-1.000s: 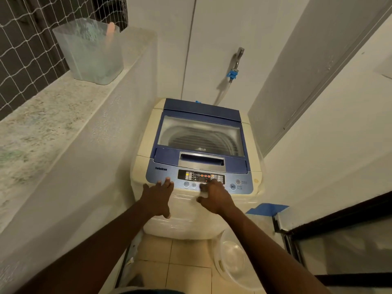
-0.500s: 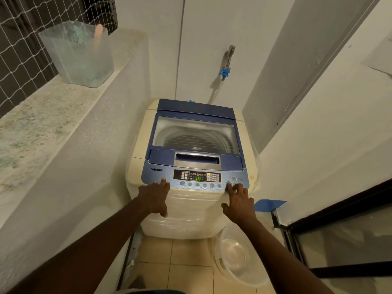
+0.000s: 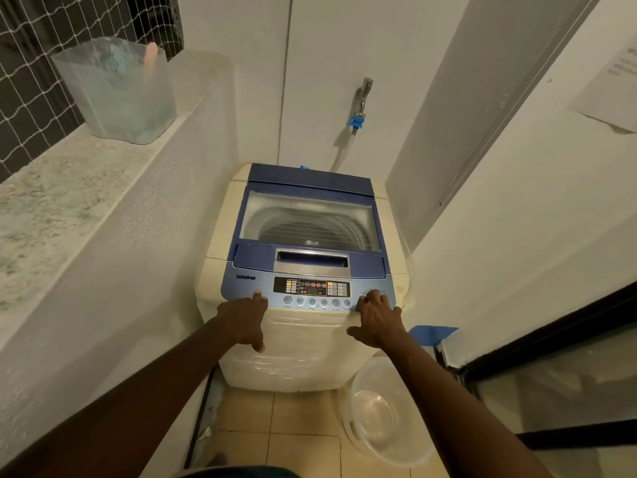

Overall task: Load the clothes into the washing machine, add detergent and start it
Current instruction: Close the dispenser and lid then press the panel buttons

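Observation:
A cream top-load washing machine with a blue lid stands against the back wall. Its see-through lid is down, and only the ribbed drum shows under it. The control panel is lit with red and orange lights. My left hand rests on the machine's front left edge, fingers spread, holding nothing. My right hand touches the right end of the button row with its fingertips. A clear container of pale blue-green detergent powder sits on the ledge at the upper left.
A speckled stone ledge runs along the left, with netting behind it. A clear plastic basin lies on the tiled floor at the machine's right foot. A tap with a blue hose fitting is on the wall. A dark door frame closes in the right.
My right hand slid from the middle of the panel to its right end. The display changed from a green number to red lights. My left hand stayed on the front edge.

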